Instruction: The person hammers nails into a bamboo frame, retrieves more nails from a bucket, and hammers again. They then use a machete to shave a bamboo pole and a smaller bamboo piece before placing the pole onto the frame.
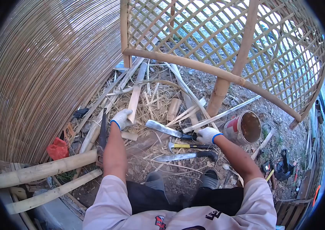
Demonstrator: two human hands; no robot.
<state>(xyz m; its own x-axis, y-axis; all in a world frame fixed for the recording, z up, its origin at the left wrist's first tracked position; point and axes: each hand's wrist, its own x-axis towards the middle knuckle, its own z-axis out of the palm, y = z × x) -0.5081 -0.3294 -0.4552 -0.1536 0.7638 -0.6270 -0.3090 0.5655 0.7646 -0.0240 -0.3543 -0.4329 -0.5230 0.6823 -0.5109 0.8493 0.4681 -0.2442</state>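
My left hand (121,119), in a white glove with a blue cuff, is closed around the lower end of a flat bamboo slat (135,99) that slants up and away. My right hand (207,135), gloved the same way, grips the black handle of a bolo knife (164,128), its broad blade pointing left and low over the ground. Just below that hand lies a hammer (185,146) with a yellow and black handle. Nearer my feet is a second long knife (176,157) with a dark curved handle. A short bamboo piece (129,136) rests below my left hand.
A handsaw (102,134) leans at left by thick bamboo poles (47,168) and a red plastic bag (58,148). Right of my right hand stands a dirty bucket (246,128). A bamboo lattice panel (193,61) spans the front. Shavings (158,103) and strips litter the ground.
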